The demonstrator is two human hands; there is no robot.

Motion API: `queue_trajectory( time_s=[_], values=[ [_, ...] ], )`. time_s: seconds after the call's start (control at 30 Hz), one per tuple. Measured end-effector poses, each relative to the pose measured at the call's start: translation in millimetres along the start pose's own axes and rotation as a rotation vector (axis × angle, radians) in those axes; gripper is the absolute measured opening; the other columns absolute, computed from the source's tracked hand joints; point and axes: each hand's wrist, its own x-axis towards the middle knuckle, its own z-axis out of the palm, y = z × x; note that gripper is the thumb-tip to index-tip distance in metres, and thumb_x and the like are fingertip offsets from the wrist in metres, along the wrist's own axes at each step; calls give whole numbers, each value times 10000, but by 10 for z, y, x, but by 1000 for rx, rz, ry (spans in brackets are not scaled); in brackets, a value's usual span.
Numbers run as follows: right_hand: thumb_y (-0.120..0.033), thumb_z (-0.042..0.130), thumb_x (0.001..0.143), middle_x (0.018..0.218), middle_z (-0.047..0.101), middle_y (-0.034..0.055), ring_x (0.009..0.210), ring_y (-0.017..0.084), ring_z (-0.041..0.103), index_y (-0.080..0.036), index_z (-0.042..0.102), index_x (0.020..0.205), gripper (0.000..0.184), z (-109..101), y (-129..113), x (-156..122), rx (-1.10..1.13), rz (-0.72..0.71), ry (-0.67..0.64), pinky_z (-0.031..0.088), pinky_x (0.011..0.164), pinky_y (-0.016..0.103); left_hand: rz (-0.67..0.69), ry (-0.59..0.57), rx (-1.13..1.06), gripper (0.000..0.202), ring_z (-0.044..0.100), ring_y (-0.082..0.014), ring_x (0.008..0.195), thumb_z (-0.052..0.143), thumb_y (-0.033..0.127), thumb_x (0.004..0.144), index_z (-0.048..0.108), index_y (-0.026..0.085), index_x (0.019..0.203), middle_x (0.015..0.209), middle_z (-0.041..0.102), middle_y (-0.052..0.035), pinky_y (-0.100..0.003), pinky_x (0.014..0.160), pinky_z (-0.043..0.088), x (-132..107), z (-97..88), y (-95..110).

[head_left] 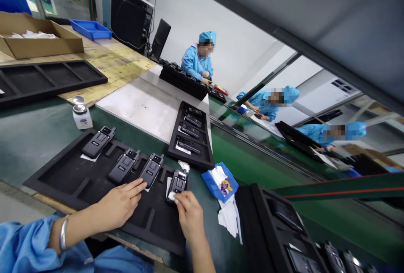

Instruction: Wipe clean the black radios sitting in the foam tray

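Observation:
In front of me a black foam tray (104, 197) holds several black handsets with stubby antennas, backs facing up. My left hand (121, 203) lies with fingers stretched out, fingertips touching the lower end of one handset (152, 170). My right hand (191, 214) pinches a small white wad (172, 196), cloth or cotton, against the lower end of the rightmost handset (178, 182). Two more handsets, a middle one (124, 166) and a left one (98, 141), lie in the same tray. White paper slips show under some of them.
A white pump bottle (82, 115) stands behind the tray with its lid up. A second tray of handsets (172, 153) lies beyond, and a blue bin (206, 176) with white scraps sits right. More trays (261, 222) are stacked at lower right. Co-workers in blue (194, 60) work farther off.

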Motion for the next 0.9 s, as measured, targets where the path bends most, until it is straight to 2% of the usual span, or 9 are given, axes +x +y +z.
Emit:
queue_trajectory(
  time_s=[0.13, 0.23, 0.3, 0.43, 0.57, 0.73, 0.83, 0.9],
  values=[
    [-202, 493, 941, 884, 630, 34, 805, 130, 618, -214, 715, 938, 222, -42, 24, -13, 32, 2, 78, 490, 721, 230, 17, 4, 15, 306, 482, -268, 1339, 507, 173, 913, 691, 187, 1157, 1397, 586, -76, -415, 1101, 404, 10, -2, 72],
    [-251, 528, 937, 891, 633, 48, 824, 151, 613, -198, 709, 940, 189, -112, 39, 171, 45, 31, 298, 489, 747, 263, 150, -33, -8, 328, 506, -272, 1307, 502, 221, 928, 649, 188, 1220, 1400, 585, -67, -451, 1132, 342, 154, 29, 268],
    [-284, 520, 938, 905, 636, 58, 829, 161, 606, -189, 704, 945, 207, -90, 25, 327, 34, 84, 385, 482, 755, 279, 253, -79, -40, 386, 480, -268, 1328, 492, 293, 952, 583, 175, 1307, 1435, 550, -78, -444, 1141, 320, 320, 95, 431],
    [-284, 456, 917, 888, 635, 51, 776, 167, 591, -195, 698, 901, 258, 161, -20, 551, -108, 193, 287, 436, 698, 283, 290, -163, -112, 567, 428, -293, 1364, 461, 473, 962, 488, 109, 1396, 1415, 546, -159, -466, 1145, 296, 635, 285, 638],
    [-286, 455, 897, 921, 635, 55, 774, 193, 574, -198, 675, 905, 237, 347, -2, 581, -192, 272, 285, 384, 697, 308, 251, -204, -151, 545, 423, -289, 1367, 435, 439, 969, 487, 100, 1392, 1386, 570, -156, -467, 1143, 285, 716, 369, 640],
    [-312, 500, 870, 859, 636, 50, 695, 188, 566, -196, 653, 869, 192, 259, 165, 513, -155, 394, 394, 372, 662, 304, 273, -195, -121, 489, 363, -272, 1411, 395, 384, 982, 523, 92, 1354, 1475, 494, -130, -453, 1128, 294, 675, 365, 608],
    [-311, 489, 870, 809, 627, 51, 619, 174, 543, -183, 639, 849, 198, 204, 236, 491, -158, 455, 480, 357, 615, 299, 264, -191, -104, 456, 339, -273, 1425, 392, 364, 977, 573, 96, 1298, 1520, 441, -115, -450, 1105, 319, 654, 443, 614],
    [-312, 492, 871, 810, 631, 49, 623, 168, 549, -180, 637, 869, 196, 216, 202, 501, -149, 456, 502, 369, 633, 298, 262, -195, -109, 451, 333, -286, 1425, 403, 355, 969, 577, 91, 1290, 1525, 431, -122, -464, 1098, 324, 642, 516, 617]
  ],
)
